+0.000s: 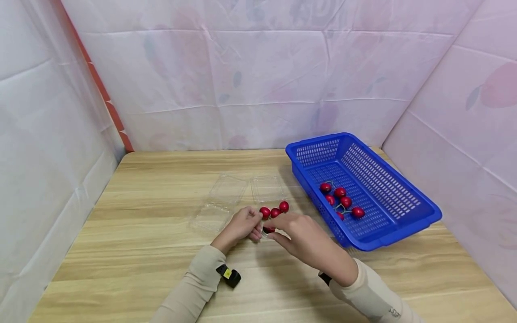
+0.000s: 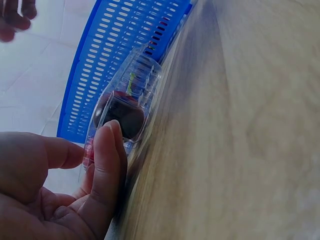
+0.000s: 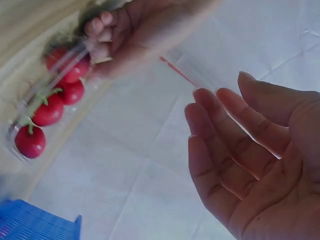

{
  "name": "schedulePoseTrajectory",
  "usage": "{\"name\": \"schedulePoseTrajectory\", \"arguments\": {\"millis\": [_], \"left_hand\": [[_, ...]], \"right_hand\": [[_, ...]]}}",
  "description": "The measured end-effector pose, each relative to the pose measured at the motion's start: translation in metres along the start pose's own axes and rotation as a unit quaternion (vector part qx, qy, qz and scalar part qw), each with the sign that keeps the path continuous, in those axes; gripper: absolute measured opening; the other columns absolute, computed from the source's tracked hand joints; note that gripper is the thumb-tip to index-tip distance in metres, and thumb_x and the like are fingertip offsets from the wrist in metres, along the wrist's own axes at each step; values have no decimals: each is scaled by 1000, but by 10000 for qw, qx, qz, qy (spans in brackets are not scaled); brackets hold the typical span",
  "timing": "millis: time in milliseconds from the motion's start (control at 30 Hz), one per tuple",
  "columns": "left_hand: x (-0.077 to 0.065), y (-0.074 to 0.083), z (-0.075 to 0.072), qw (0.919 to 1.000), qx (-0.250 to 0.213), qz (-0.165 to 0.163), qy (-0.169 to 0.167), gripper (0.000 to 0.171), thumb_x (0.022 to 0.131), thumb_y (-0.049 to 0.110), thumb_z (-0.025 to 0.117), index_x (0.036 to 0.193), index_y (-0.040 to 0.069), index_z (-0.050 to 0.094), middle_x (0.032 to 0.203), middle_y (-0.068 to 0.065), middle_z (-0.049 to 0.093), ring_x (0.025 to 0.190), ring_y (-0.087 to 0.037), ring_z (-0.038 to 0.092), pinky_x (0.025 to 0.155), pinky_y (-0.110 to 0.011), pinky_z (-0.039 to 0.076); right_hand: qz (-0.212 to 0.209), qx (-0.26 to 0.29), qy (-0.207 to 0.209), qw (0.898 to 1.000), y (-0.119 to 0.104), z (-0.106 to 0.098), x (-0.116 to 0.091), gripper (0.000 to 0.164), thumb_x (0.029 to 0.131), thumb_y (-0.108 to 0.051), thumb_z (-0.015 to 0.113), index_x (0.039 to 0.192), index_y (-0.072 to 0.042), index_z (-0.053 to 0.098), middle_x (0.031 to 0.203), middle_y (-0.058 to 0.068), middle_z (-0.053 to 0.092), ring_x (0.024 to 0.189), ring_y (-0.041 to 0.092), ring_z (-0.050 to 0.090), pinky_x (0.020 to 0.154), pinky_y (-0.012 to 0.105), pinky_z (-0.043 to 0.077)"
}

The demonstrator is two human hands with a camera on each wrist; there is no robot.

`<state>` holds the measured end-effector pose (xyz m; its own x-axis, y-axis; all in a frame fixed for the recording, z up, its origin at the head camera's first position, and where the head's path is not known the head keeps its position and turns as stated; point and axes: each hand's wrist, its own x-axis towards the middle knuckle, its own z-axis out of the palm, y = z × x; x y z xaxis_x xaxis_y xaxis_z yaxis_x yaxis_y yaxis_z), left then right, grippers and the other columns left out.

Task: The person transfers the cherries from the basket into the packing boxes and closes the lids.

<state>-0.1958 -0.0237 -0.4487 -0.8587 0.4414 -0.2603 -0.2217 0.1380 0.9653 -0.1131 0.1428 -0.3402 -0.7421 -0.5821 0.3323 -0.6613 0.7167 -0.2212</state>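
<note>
My left hand [image 1: 241,224] pinches the near edge of a clear plastic box [image 2: 146,67] between thumb and fingers. Several round red fruits [image 3: 49,110] with green stems, like cherry tomatoes, lie in a row inside it. One fruit [image 2: 120,115] looks dark beside the left fingertips in the left wrist view. My right hand [image 1: 304,237] hovers over the near end of the box in the head view, partly covering it. In the right wrist view, the right hand [image 3: 255,160] has loosely bent fingers and nothing in its grasp.
A blue perforated basket [image 1: 404,175] stands to the right with several red fruits [image 1: 345,202] on its floor. Another clear plastic box [image 1: 228,190] lies opened out on the wooden table [image 1: 133,233], left of the filled one. Printed white sheets [image 1: 262,72] surround the table.
</note>
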Motion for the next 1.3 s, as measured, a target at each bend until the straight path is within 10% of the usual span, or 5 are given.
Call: {"name": "schedulePoseTrajectory", "arguments": {"millis": [833,1300], "left_hand": [[-1,-2,0,9999,30,-42,129,18,100,16,49,97,-1,48,65,-7,57,48,-11,59,46,-24,55],[1,0,2,9999,19,-61,122,17,100,16,48,97,-1,49,64,-7,56,47,-12,59,46,-24,55]], "right_hand": [[-79,-27,1073,9942,29,-54,7,19,80,-8,77,99,-8,73,93,2,73,75,10,65,60,27,55],[642,220,1225,9901,67,-70,9,13,87,-9,71,99,-10,73,93,0,73,78,11,66,65,31,56]]}}
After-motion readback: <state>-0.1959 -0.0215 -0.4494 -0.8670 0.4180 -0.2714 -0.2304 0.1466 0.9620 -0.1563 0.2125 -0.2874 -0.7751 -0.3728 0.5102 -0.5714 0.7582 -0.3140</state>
